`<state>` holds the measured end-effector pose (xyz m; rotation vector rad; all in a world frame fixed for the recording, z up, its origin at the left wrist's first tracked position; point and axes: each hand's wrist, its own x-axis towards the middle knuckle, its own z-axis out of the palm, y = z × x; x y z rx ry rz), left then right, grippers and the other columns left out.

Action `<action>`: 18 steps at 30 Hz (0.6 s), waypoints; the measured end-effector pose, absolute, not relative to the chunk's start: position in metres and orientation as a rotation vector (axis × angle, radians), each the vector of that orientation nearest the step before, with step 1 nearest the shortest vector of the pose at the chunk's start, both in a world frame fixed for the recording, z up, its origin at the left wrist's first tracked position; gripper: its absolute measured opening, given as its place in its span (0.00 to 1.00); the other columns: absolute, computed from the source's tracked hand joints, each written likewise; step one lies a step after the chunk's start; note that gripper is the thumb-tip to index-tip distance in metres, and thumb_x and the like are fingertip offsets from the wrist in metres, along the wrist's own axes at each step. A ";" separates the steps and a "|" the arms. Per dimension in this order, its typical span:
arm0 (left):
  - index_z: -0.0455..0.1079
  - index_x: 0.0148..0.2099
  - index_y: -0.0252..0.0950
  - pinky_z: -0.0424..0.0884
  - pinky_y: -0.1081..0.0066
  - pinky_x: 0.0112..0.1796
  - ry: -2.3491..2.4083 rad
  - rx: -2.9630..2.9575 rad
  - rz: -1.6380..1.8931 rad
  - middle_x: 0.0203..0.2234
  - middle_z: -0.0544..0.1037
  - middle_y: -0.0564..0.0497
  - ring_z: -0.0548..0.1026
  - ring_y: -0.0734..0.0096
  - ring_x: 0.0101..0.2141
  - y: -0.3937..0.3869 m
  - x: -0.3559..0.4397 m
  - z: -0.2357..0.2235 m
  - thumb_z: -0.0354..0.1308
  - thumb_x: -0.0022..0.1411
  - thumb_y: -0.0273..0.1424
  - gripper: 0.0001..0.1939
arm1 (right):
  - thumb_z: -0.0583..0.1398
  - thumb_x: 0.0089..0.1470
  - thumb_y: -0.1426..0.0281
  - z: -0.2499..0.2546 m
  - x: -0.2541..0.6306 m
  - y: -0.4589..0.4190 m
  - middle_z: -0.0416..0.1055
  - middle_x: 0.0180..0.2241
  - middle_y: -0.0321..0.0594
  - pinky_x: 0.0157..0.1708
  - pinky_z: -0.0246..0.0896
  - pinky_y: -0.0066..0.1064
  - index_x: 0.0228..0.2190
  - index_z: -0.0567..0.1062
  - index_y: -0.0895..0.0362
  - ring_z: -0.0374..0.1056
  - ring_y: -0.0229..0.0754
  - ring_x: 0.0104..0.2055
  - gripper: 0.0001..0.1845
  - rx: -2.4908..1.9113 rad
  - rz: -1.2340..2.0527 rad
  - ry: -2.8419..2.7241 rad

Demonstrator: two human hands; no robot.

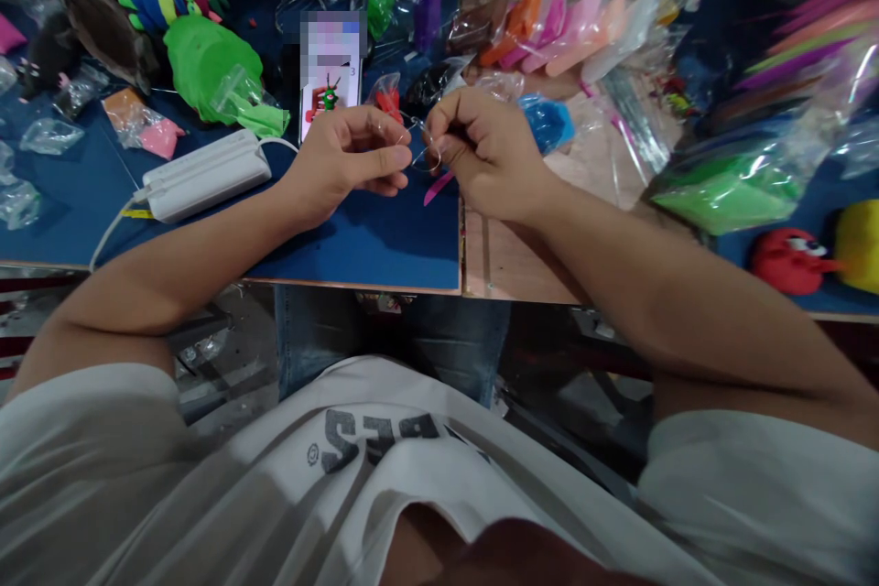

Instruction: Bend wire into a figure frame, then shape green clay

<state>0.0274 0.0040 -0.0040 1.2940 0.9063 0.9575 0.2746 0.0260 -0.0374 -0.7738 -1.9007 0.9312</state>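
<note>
Over the front of the table, both hands are raised close together with their fingertips pinched. A thin, shiny curled strand that looks like wire (427, 163) runs between them. My left hand (336, 160) grips one side of it between thumb and fingers. On the other side, my right hand (491, 151) pinches it between thumb and forefinger. A pink strip (438, 189) shows just below the right fingertips; whether it touches the hand I cannot tell. Behind my left hand, a phone (334, 64) displays a small green figure with antennae.
A white power strip (210, 176) with a cord lies at left. Green modelling clay (210, 64) and small bags sit behind it. Bagged coloured clay (549, 32) fills the back. A blue piece (549, 122) rests near my right hand; a red clay figure (789, 261) stands far right.
</note>
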 end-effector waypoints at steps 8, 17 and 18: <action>0.78 0.41 0.35 0.86 0.73 0.32 0.974 1.380 0.939 0.32 0.89 0.52 0.88 0.71 0.29 0.002 0.038 -0.006 0.85 0.67 0.41 0.20 | 0.66 0.74 0.36 -0.043 0.261 0.017 0.77 0.40 0.41 0.46 0.79 0.46 0.42 0.77 0.46 0.72 0.49 0.40 0.27 -0.791 0.793 -1.784; 0.76 0.41 0.35 0.86 0.73 0.29 1.034 1.511 0.938 0.28 0.88 0.51 0.87 0.70 0.26 -0.003 0.034 -0.003 0.80 0.73 0.43 0.20 | 0.65 0.74 0.34 -0.038 0.264 0.008 0.80 0.39 0.41 0.43 0.82 0.45 0.43 0.81 0.45 0.76 0.50 0.40 0.28 -0.810 0.837 -1.822; 0.76 0.41 0.36 0.86 0.73 0.29 1.033 1.524 0.933 0.27 0.87 0.51 0.87 0.70 0.26 -0.003 0.033 -0.004 0.81 0.73 0.44 0.21 | 0.65 0.73 0.33 -0.036 0.265 0.007 0.80 0.39 0.40 0.42 0.82 0.45 0.43 0.82 0.45 0.77 0.49 0.40 0.28 -0.799 0.852 -1.830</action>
